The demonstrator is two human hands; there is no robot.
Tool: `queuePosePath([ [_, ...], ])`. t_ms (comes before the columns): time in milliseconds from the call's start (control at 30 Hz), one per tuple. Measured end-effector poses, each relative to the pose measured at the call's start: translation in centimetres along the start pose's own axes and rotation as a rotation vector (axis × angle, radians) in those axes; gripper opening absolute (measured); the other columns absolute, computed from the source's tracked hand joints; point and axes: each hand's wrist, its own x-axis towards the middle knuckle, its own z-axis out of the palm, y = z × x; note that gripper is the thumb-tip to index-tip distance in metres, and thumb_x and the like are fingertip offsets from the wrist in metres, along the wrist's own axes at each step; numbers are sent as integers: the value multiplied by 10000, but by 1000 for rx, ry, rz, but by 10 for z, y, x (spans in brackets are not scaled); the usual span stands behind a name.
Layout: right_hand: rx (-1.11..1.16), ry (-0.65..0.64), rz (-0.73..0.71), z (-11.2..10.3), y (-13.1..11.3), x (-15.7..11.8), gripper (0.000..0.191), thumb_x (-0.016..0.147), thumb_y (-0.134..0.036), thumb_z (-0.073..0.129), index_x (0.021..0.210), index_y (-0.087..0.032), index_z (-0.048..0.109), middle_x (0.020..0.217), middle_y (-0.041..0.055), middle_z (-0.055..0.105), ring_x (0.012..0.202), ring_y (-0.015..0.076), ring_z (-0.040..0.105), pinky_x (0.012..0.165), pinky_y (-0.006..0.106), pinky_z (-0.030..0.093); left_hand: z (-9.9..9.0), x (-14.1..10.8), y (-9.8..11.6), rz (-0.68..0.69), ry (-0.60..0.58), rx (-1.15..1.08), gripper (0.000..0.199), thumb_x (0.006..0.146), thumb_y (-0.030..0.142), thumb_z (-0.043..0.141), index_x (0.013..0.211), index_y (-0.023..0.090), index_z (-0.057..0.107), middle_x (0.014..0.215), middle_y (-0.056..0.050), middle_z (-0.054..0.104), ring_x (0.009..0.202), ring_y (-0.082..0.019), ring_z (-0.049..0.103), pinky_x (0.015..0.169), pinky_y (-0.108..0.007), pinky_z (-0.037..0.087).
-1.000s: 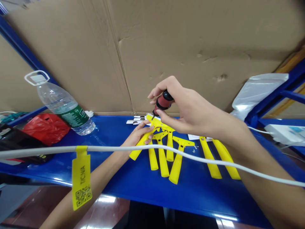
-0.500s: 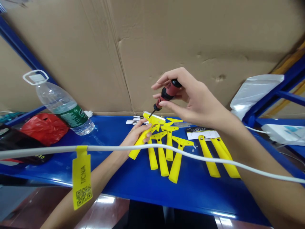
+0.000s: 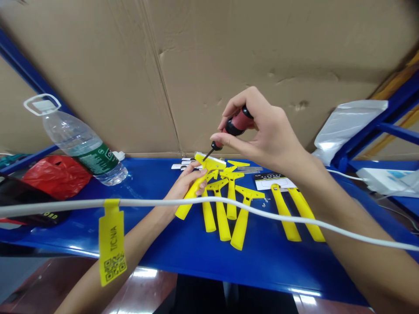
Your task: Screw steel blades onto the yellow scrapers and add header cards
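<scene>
My left hand [image 3: 186,183] is wrapped round a yellow scraper [image 3: 187,201], whose wide head points up and away. My right hand [image 3: 258,126] grips a red and black screwdriver [image 3: 235,124] by its handle, thumb and fingers closed on it. The screwdriver's tip touches the scraper's head near its left end. Several yellow scraper bodies [image 3: 241,224] lie just right of my left hand. Small screws [image 3: 265,202] rest beside them. Farther right are yellow handles [image 3: 286,218] next to a black and white packaging card [image 3: 274,181].
On the blue table [image 3: 209,261], a large water bottle [image 3: 83,146] leans at the left by a red plastic bag [image 3: 57,174]. A white cable [image 3: 140,203] crosses the view in front. Metal blades [image 3: 250,169] lie at the back. Cardboard [image 3: 196,78] stands behind.
My right hand has turned about the screwdriver handle and shifted slightly right, its fingers closing more round it. My left hand still holds the scraper. The whole view has shifted slightly.
</scene>
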Motion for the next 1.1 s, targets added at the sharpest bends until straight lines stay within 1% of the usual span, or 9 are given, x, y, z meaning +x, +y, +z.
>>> queuePosePath([
  [167,77,-86,-2,-2,3,1,344,979,-381,860,1265,-336,676,1168,64,741,1098,312,768,908,485,688,4,-1,1,41,6,9,491,827,161,961,1171,227,617,1045,-12,773,527,-44,606,391,-141,397],
  [267,14,2,-32,0,7,2,274,962,-351,878,1136,-309,671,1027,37,739,940,279,750,840,468,675,4,0,1,45,5,18,494,837,167,955,1184,232,610,1041,-6,767,524,-42,598,394,-141,399],
  [333,-29,46,-44,0,9,2,295,943,-349,900,1101,-309,654,1003,33,738,918,278,738,850,477,671,2,0,1,43,2,20,502,836,176,959,1193,238,611,1029,-1,763,517,-39,585,402,-142,401],
  [500,105,-67,-6,0,12,1,388,967,-406,876,1282,-334,662,1252,78,726,1133,317,771,918,487,706,0,3,-1,41,-3,22,525,820,188,968,1209,224,619,1064,-22,769,534,-38,593,415,-145,403],
  [700,49,52,14,5,15,1,393,911,-444,942,1172,-328,672,1027,44,766,1027,320,769,894,517,703,3,0,1,34,4,7,542,824,179,971,1217,238,602,1045,-11,755,551,-48,607,410,-140,394],
  [833,100,-25,-6,1,12,1,464,935,-413,900,1318,-358,642,1298,85,774,1242,352,743,960,531,701,5,-1,2,26,30,-24,565,789,149,987,1173,241,583,1013,3,743,551,-55,610,404,-145,396],
  [900,160,-83,-7,0,12,0,445,962,-403,865,1343,-357,640,1351,87,763,1262,346,747,965,524,706,5,0,2,29,28,-28,563,791,148,984,1179,231,584,1007,-4,743,550,-52,607,399,-142,374],
  [967,172,-87,6,2,14,-1,398,967,-401,867,1299,-344,656,1246,68,781,1167,325,777,942,507,708,6,0,2,35,22,-24,556,795,149,980,1179,223,585,976,2,731,549,-50,601,394,-139,346],
  [1100,72,12,0,7,21,0,389,904,-424,952,1138,-304,665,1036,37,737,1003,300,773,860,466,688,3,1,-2,42,22,10,577,790,161,986,1202,221,586,933,16,707,549,-57,599,402,-148,360],
])
